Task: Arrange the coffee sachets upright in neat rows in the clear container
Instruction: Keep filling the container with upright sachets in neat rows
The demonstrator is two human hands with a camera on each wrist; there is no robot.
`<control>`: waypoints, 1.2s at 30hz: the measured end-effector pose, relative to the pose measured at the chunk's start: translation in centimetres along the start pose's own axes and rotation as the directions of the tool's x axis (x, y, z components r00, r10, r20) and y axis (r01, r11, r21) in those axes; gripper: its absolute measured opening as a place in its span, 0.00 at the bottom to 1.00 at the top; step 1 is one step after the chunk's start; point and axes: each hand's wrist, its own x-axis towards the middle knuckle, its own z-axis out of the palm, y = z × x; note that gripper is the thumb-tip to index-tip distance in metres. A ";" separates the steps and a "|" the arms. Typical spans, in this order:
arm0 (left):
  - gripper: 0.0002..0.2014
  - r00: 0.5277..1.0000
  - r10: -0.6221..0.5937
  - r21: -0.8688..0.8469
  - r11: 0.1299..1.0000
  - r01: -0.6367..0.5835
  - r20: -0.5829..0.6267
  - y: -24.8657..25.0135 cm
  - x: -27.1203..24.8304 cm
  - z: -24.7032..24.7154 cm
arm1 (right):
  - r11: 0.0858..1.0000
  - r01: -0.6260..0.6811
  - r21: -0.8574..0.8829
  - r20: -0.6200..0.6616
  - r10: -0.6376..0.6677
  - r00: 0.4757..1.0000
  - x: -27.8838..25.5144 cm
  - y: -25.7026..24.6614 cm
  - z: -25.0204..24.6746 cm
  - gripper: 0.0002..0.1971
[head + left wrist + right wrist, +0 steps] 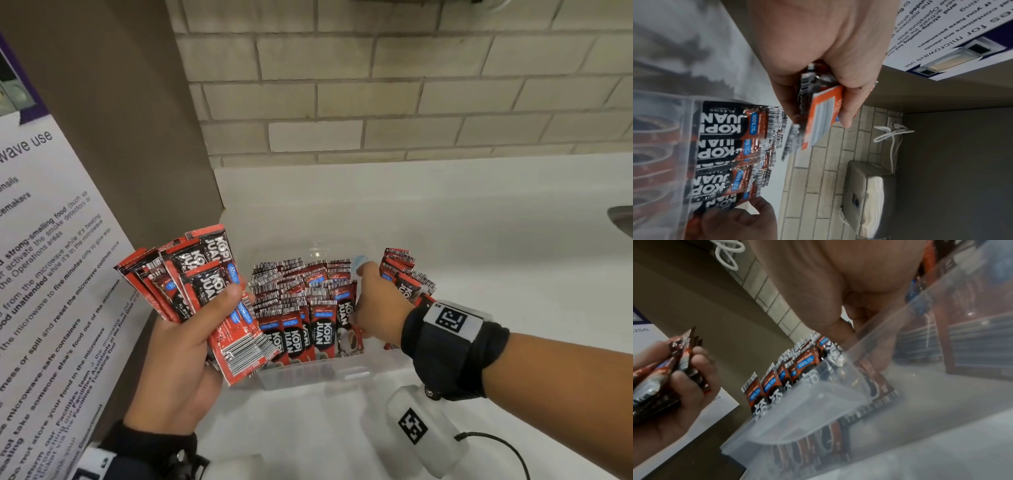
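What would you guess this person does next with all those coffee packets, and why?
Probably the right hand, now reaching into the clear container beside the upright rows, will take a few sachets from the fanned bundle that the left hand grips and stand them in the gap near the container's right side, where room seems left.

The right hand (376, 305) dips into the clear container (318, 375), so its fingertips are hidden behind the sachets (308, 308). Past that hand, more sachets are half covered. The left hand's (174, 363) wrist is cut off.
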 end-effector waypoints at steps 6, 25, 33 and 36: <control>0.40 1.000 -0.001 -0.014 1.000 0.001 0.009 0.0 0.1 0.1 | 0.995 -0.048 0.085 0.109 0.039 0.993 0.1 0.0 0.0 0.26; 0.32 1.000 0.000 -0.027 1.000 0.000 -0.003 0.0 -0.1 0.0 | 0.918 -0.165 0.360 0.268 0.067 0.961 0.0 -0.5 0.2 0.16; 0.30 1.000 -0.018 -0.018 1.000 0.018 -0.010 -0.2 0.0 0.1 | 0.919 -0.178 0.351 0.320 0.061 0.945 -0.7 -0.5 -0.6 0.12; 0.28 1.000 -0.019 -0.023 1.000 0.019 -0.001 -0.2 0.0 0.2 | 0.924 -0.173 0.341 0.343 0.049 0.938 -1.2 -0.7 -0.7 0.11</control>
